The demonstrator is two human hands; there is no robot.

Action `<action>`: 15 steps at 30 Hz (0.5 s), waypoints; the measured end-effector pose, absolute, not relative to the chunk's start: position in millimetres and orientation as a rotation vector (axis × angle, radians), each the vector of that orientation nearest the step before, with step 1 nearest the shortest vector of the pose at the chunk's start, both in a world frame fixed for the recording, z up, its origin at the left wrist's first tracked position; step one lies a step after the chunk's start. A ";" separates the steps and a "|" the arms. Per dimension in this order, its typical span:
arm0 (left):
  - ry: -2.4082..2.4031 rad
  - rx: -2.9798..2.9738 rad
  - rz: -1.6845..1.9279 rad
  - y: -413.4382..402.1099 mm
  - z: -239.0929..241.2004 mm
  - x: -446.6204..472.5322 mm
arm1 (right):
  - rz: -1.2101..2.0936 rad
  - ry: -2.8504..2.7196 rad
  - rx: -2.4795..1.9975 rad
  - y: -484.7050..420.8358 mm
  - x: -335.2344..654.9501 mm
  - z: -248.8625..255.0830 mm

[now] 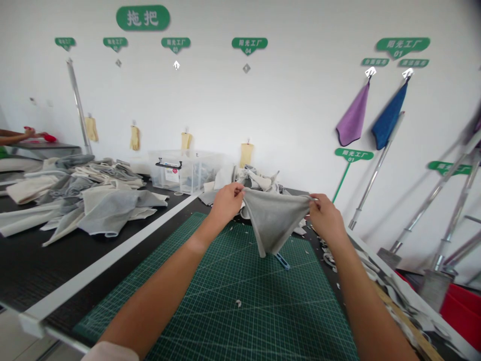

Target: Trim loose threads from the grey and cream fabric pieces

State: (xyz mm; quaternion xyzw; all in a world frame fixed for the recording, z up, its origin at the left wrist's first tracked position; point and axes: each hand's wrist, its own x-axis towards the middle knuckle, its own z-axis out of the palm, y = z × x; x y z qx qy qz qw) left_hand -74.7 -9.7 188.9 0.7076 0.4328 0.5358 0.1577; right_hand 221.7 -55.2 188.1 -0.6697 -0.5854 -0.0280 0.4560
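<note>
A green cutting mat (240,301) covers the table front, with scraps (238,303) dotted on it. Above it, a grey cloth (272,223) hangs in a sagging triangle, held clear of the mat by its two top corners. The left hand (226,204) and right hand (326,218) stand apart, stretching the top edge taut; the fingers (239,190) of each pinch a corner.
</note>
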 end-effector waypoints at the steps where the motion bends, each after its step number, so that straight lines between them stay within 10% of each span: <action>1: 1.256 2.025 1.531 -9.2 188.4 -75.2 | 0.008 -1.423 -1.596 -53.4 222.7 187.2; 8: 0.907 1.455 1.321 -16.9 196.8 -78.0 | 0.729 -1.165 -1.197 -60.1 216.4 194.1; 15: 0.713 1.377 1.182 -25.9 206.6 -86.8 | 0.781 -1.199 -1.100 -75.8 212.3 207.7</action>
